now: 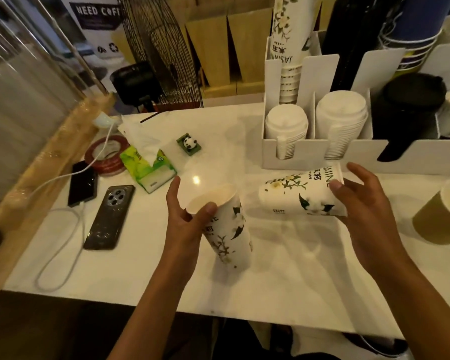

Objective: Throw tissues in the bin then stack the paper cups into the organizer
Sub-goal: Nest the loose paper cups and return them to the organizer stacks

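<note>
My left hand (185, 214) grips a tall white paper cup (226, 229) with a flower print by its rim; the cup tilts with its mouth up and to the left. My right hand (361, 206) holds a second flower-print cup (296, 196) on its side, base pointing left. Both are above the white counter. Behind them stands the white cup organizer (309, 157), with a stack of matching cups (289, 55) upside down in its back left slot and white lids (286, 126) in front.
A green tissue box (148, 165), a panda figure (190, 144), a red tape roll (102, 157) and two phones (109, 219) with a charging cable lie at the left. A brown paper cup (442, 211) stands at the right edge. A black fan (164, 50) is behind.
</note>
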`<state>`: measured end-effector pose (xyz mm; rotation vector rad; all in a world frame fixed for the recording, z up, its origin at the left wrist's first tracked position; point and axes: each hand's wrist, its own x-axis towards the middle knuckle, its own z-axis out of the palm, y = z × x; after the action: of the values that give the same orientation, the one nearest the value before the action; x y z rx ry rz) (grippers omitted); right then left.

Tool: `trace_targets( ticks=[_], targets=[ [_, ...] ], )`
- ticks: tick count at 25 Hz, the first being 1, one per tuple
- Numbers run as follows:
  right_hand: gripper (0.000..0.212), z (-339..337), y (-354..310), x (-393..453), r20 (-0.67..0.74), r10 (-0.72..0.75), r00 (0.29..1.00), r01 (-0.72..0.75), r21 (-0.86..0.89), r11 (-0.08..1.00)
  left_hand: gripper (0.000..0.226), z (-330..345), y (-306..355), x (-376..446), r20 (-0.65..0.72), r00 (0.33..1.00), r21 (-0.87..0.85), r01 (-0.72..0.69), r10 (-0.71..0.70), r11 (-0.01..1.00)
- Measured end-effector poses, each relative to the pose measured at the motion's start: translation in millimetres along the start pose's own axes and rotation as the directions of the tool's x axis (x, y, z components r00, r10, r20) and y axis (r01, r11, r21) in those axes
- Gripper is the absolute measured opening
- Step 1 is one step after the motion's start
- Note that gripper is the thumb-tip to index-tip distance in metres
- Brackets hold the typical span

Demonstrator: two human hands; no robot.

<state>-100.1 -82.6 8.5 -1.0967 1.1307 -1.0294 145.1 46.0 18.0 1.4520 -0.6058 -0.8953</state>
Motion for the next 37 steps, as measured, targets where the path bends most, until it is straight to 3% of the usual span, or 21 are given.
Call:
trace_targets(
  ticks=[3, 7, 12, 19, 23, 26, 31, 33, 37],
  targets=[
    [0.052, -2.6, 1.5, -0.9, -0.006, -0.012, 1.0, 0.013, 0.041, 0.999, 0.123, 0.4, -0.4, -1.6, 0.005, 1.0, 0.05, -0.005, 0.004, 0.999],
    [0.044, -1.3, -2.3, -0.3, -0.072, 0.001, 0.997, 0.008, 0.123, 0.992, 0.108, 6.8, -1.6, -9.7, 0.0, 0.993, 0.329, -0.115, 0.122, 0.937],
    [0.039, 2.4, -10.3, 2.6, -0.081, -0.003, 0.997, 0.019, 0.189, 0.982, 0.088, 8.8, -7.4, -10.0, 0.064, 0.98, 0.448, -0.199, 0.19, 0.872],
    [0.032, 14.0, -20.4, 8.9, -0.063, -0.075, 0.995, 0.081, 0.087, 0.993, 0.106, 4.9, -23.9, -12.0, 0.064, 0.98, 0.693, -0.18, 0.189, 0.698],
    [0.022, 23.3, -25.4, 13.2, -0.072, -0.103, 0.992, 0.108, 0.07, 0.992, 0.08, 7.4, -23.1, -9.1, 0.111, 0.971, 0.725, -0.224, 0.211, 0.651],
    [0.018, 28.5, -26.0, 15.4, -0.092, -0.152, 0.984, 0.153, 0.004, 0.988, 0.072, 1.4, -26.9, -3.5, 0.162, 0.967, 0.684, -0.252, 0.195, 0.684],
    [0.027, 35.3, -23.1, 15.7, -0.036, -0.167, 0.985, 0.168, 0.006, 0.986, 0.08, -10.0, -36.3, -2.6, 0.2, 0.944, 0.681, -0.327, 0.263, 0.655],
    [0.023, 38.1, -19.8, 15.6, 0.007, -0.192, 0.981, 0.192, 0.002, 0.981, 0.083, -11.3, -38.2, -3.1, 0.189, 0.946, 0.678, -0.32, 0.264, 0.662],
    [0.035, 48.8, -14.7, 15.9, 0.1, -0.2, 0.975, 0.204, -0.027, 0.979, 0.086, -12.3, -37.2, -1.0, 0.145, 0.957, 0.66, -0.283, 0.251, 0.696]
  ],
)
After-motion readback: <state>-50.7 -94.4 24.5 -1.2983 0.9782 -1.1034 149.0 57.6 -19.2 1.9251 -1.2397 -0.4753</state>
